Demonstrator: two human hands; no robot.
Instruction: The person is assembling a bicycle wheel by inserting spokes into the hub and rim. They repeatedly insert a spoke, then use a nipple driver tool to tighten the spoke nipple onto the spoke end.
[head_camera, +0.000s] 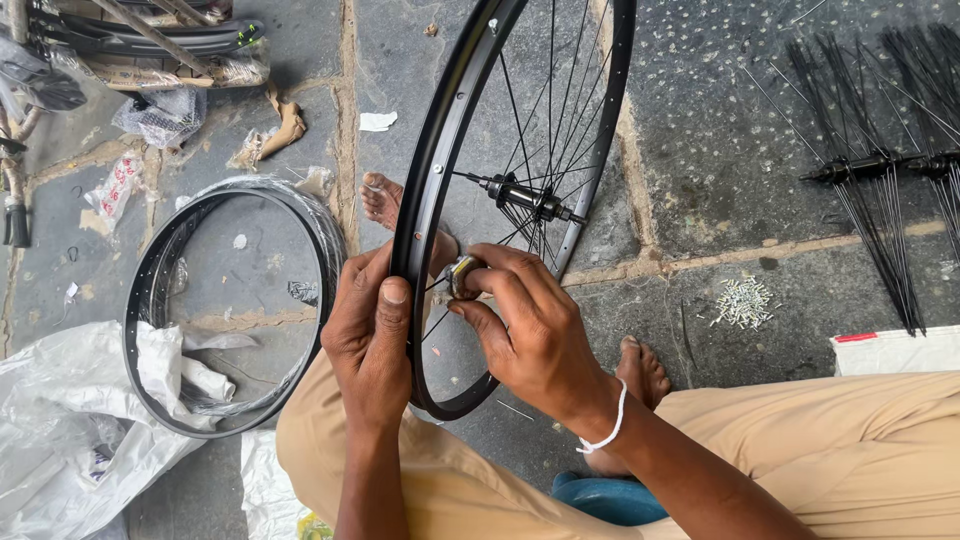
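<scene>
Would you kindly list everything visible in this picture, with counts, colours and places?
spoked wheel: one, black rim, upright at centre
spoke tool: one, silver, at the rim's inner edge
bare rims: a stack, black, flat on the floor, left; count unclear
plastic wrap: clear-white, lower left
hubs with loose spokes: two, black, upper right
spoke nipples: a small heap, silver, right of centre
stool: one, blue, bottom centre
stone floor: grey
left hand: grips the rim
right hand: holds the tool
feet: two, bare

one spoked wheel (520, 190), one bare rim (160, 300), two spoked hubs (860, 165), two hands (370, 335)
</scene>
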